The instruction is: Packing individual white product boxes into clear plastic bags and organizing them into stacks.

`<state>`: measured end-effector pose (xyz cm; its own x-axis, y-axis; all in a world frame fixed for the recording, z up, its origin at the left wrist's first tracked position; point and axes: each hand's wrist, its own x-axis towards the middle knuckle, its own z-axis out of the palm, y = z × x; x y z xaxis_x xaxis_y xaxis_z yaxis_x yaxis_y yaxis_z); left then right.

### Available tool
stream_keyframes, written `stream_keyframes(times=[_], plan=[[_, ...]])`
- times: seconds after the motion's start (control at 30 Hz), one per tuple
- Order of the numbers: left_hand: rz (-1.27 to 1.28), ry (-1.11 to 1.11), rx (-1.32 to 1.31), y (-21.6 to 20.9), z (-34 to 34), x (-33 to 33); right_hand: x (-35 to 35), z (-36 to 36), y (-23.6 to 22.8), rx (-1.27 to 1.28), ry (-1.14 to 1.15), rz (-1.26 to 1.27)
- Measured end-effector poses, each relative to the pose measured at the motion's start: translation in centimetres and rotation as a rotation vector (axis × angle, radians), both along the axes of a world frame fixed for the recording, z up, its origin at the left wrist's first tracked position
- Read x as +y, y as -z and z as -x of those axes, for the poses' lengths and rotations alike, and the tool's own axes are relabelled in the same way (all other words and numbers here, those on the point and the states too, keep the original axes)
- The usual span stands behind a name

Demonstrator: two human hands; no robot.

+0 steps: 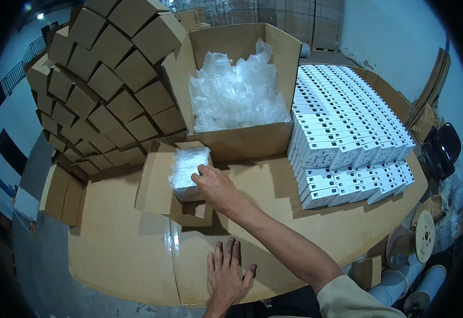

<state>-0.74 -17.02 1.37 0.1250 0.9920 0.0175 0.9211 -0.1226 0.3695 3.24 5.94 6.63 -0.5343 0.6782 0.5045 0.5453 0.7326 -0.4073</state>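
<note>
A small open carton (pixel 154 183) stands on the cardboard-covered table, its flaps spread. Inside it sits a bundle wrapped in clear plastic (pixel 189 167), white showing through the film. My right hand (pixel 215 186) reaches in from the lower right, fingers curled in and closed on the bundle's right side. The fingertips are partly hidden, so the exact grip does not show. Nearer to me, my left hand (pixel 227 278) lies palm down on the table's front part, fingers stretched out and holding nothing.
Behind the carton a large open box (pixel 250 140) holds crumpled clear plastic bags (pixel 236 90). Stacked white boxes (pixel 348 138) with small dark squares fill the table's right side. Brown cartons (pixel 104 85) pile high at the left. Spools (pixel 425 237) stand at the lower right.
</note>
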Motion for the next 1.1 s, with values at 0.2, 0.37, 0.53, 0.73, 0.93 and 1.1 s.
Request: stream_keyframes(times=[0.2,0.37,0.53,0.73,0.93,1.1], plan=[[0.048,0.009,0.022,-0.5,-0.5,0.3,0.1,-0.2,0.2,-0.073,0.086,-0.062],[0.049,-0.002,0.087,-0.4,-0.4,1.1,-1.9,-2.4,-1.5,-0.06,0.001,0.123],[0.056,0.036,0.05,-0.6,-0.9,3.8,-4.5,-7.6,-2.4,0.144,0.002,0.212],[-0.085,0.106,0.055,0.2,-2.2,8.5,-7.3,-14.3,-1.9,0.103,0.104,0.164],[-0.134,0.153,0.045,0.9,-3.5,13.7,-10.0,-20.5,-1.4,0.086,0.325,0.044],[-0.162,0.117,0.04,1.6,-3.5,17.7,-12.9,-24.1,-0.3,-0.115,0.681,-0.204]])
